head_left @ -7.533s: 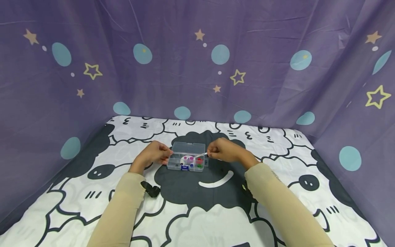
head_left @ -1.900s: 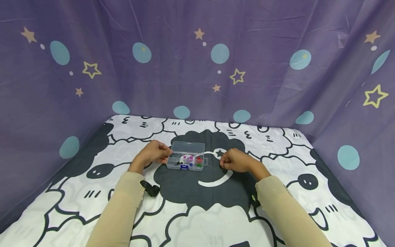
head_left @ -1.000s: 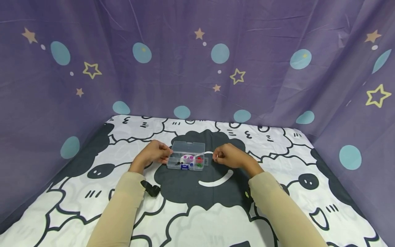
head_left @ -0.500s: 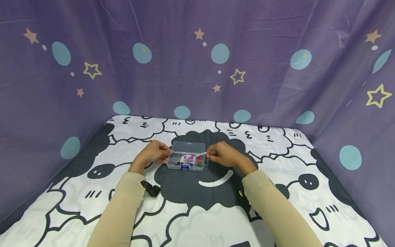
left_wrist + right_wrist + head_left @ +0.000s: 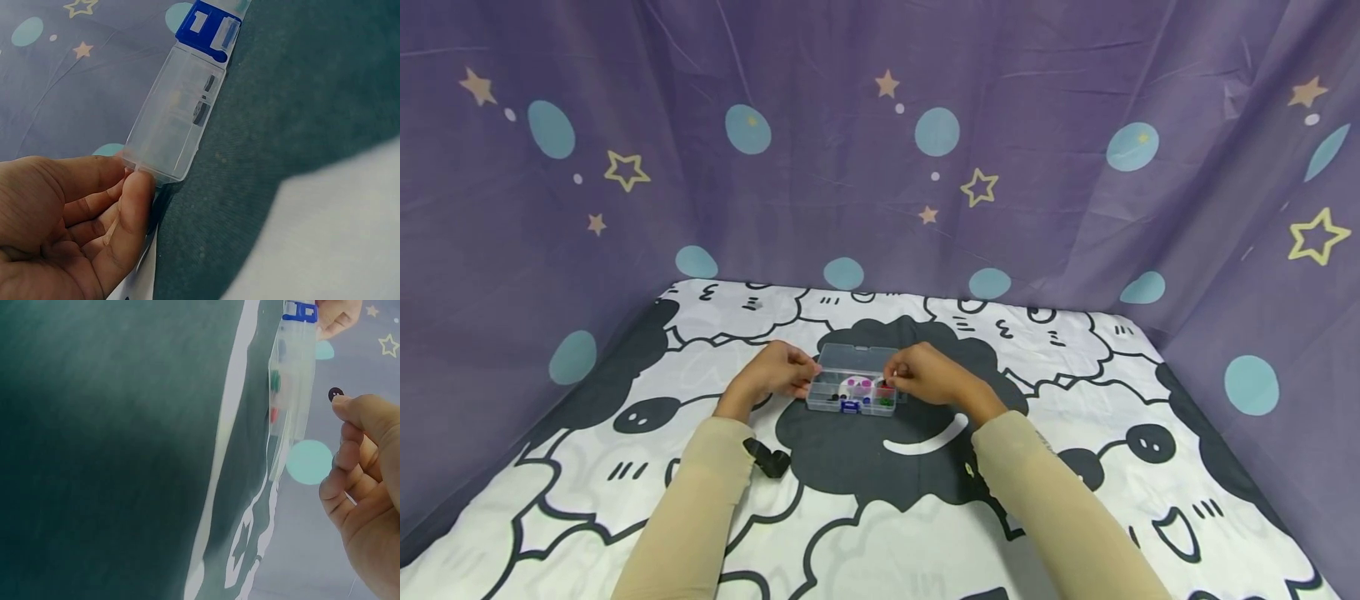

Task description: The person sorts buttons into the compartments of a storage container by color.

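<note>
A clear plastic compartment box (image 5: pixel 820 405) with a blue latch (image 5: pixel 206 28) lies with its lid (image 5: pixel 854 357) raised. Small pink, red, green, blue and black pieces sit in its compartments. My left hand (image 5: pixel 771 371) pinches the box's left end between thumb and fingers. Between the thumb and finger of my right hand (image 5: pixel 931 372) is a small dark button (image 5: pixel 335 394) with holes. That hand is over the right end of the box, near the red pieces (image 5: pixel 884 391).
A cloth (image 5: pixel 917 550) printed with white and dark cartoon sheep covers the surface under the box. Purple curtains (image 5: pixel 880 167) with stars and dots hang behind and at both sides. A black object (image 5: pixel 767 458) is beside the left sleeve.
My right hand has come in from the right of the box to above its right end. My left hand has stayed at the left end throughout.
</note>
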`<state>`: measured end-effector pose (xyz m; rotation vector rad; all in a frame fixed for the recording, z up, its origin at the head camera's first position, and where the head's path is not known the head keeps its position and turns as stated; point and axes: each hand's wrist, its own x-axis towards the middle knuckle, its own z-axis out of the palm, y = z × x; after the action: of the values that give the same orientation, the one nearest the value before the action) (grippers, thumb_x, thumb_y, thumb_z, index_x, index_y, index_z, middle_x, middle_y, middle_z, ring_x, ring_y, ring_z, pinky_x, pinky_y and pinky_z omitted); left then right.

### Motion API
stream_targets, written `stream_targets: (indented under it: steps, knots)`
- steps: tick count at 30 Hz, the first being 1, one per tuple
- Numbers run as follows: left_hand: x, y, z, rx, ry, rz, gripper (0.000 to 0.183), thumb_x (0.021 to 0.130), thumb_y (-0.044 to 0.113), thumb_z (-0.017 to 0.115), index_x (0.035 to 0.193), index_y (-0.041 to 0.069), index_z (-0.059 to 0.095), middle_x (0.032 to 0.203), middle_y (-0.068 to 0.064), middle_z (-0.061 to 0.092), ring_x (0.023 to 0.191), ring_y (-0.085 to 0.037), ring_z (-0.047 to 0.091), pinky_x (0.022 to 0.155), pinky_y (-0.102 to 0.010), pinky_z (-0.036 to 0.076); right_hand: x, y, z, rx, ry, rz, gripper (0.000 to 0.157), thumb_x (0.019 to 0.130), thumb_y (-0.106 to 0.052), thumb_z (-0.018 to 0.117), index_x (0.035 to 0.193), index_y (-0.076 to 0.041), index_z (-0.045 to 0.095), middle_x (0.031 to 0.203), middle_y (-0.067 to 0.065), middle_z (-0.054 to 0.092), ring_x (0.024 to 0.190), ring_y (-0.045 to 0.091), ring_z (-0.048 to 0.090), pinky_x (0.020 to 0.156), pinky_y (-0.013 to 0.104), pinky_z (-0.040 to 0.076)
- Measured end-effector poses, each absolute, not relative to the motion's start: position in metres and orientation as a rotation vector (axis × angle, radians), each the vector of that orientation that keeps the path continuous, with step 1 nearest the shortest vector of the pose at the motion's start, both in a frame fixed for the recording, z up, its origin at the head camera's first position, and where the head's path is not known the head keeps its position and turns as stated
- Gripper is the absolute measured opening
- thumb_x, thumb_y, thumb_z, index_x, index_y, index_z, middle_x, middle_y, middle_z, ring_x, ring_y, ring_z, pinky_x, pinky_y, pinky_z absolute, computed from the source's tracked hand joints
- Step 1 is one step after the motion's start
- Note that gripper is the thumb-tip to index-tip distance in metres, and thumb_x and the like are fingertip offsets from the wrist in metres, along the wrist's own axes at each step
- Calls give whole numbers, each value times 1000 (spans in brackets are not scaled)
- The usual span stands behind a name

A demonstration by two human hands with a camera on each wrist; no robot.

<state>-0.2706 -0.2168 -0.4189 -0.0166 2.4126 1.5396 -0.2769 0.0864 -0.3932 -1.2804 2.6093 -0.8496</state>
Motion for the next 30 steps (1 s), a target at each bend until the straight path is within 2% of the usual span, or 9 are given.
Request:
stream_targets:
  steps: [7, 17, 25, 30]
  knots:
    - [-271, -216, -419, -6, 2420, 1529, 17, 101, 9, 66, 109, -4, 73, 84, -16, 70, 65, -17, 70, 64, -32, 64, -274, 72, -393, -1310, 2589, -852, 13, 100, -2, 61, 99, -2, 74, 62, -2, 58, 53, 4, 43, 51, 20, 37]
    - [-274, -217, -421, -8, 2421, 1533, 18, 100, 9, 67, 109, -6, 72, 83, -15, 70, 65, -17, 70, 64, -33, 64, -273, 52, -394, -1359, 2601, -827, 13, 99, -4, 62, 99, -4, 74, 68, -6, 63, 55, 2, 48, 53, 18, 42]
    - [-274, -217, -420, -25, 2421, 1525, 18, 100, 10, 68, 109, -5, 72, 82, -14, 70, 64, -16, 70, 62, -31, 63, -272, 37, -393, -1392, 2601, -817, 13, 99, -4, 62, 98, -6, 75, 59, -8, 51, 51, 2, 41, 52, 19, 37]
    - [-273, -216, -419, -22, 2432, 1509, 19, 101, 11, 68, 110, -5, 72, 83, -14, 70, 64, -15, 69, 62, -30, 63, -272, 29, -393, -1416, 2580, -822, 11, 98, -3, 64, 98, -4, 75, 60, -7, 54, 50, 3, 42, 51, 19, 38]
